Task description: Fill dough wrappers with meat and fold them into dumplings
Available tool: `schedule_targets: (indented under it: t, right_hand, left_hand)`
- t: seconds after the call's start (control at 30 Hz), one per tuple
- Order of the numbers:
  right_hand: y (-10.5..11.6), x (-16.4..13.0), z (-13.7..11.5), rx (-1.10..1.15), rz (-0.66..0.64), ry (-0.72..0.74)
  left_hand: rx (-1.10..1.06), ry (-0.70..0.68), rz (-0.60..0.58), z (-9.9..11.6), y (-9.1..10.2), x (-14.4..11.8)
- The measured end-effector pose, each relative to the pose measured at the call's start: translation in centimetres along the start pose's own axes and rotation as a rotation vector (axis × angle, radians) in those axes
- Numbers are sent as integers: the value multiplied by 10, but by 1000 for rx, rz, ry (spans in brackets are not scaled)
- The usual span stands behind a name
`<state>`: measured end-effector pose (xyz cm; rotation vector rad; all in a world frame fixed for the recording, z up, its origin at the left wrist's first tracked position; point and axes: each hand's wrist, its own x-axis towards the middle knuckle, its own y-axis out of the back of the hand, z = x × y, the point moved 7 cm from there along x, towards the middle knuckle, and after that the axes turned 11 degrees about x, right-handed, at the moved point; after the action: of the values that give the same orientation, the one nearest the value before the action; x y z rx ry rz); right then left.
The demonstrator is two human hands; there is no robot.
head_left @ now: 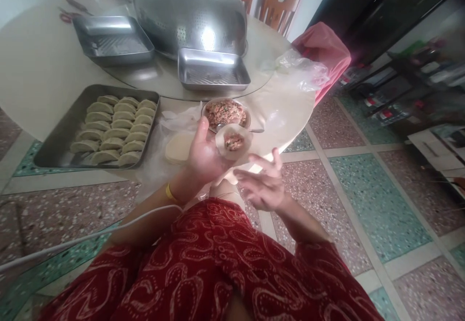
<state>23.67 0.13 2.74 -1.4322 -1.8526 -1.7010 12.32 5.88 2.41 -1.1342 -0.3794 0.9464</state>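
Note:
On the fingers of my left hand (207, 158), palm up with the thumb raised, rests a round dumpling wrapper (244, 150) with a small mound of meat filling (234, 141) at its middle. My right hand (264, 183) is just to the right of the wrapper, its fingers apart and holding nothing. Directly beyond the wrapper stands a bowl of minced filling (225, 110) flecked with green. A spoon (257, 130) has its handle sticking out to the right of the bowl. A stack of wrappers (177, 148) lies left of my left hand, partly hidden by it.
At left, a metal tray (54, 151) carries several rows of folded dumplings (118, 132). Two metal pans (112, 44) (214, 73) and a large domed steel lid (189, 15) stand farther back. A plastic bag (303, 69) lies near a pink-covered chair (329, 49). A white cable (109, 231) crosses my left forearm.

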Motion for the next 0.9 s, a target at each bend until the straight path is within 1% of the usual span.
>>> schedule_targets:
  t: [0.03, 0.07, 0.1, 0.13, 0.17, 0.23, 0.3, 0.43, 0.6, 0.73, 0.9]
  right_hand:
    - [12, -3, -3, -60, 145, 70]
    - [21, -7, -3, -135, 257, 89]
    - [26, -11, 2, -201, 311, 45]
    - [27, -15, 9, -245, 328, -25]
    - [27, -19, 17, -262, 321, -96]
    - [22, -27, 33, -229, 275, -225]
    - [18, -32, 44, -172, 269, -295]
    - [16, -28, 51, -132, 332, -278]
    - [18, -22, 54, -117, 355, -226]
    - [14, -25, 62, -171, 292, -238]
    - [4, -30, 66, -22, 205, -167]
  left_hand:
    - [5, -5, 4, 1, -1, -1]
    - [11, -5, 0, 1, -3, -2]
    - [19, 2, -8, 0, -5, -3]
    - [26, 18, -17, -2, -7, -4]
    - [34, 35, -25, -5, -8, -5]
    - [44, 51, -43, -10, -11, -7]
    - [54, 57, -67, -13, -14, -10]
    - [72, 57, -113, -17, -22, -17]
    - [125, 50, -109, -19, -29, -21]
    - [175, 32, -115, -20, -32, -23]
    - [189, 60, -108, -25, -35, -24]
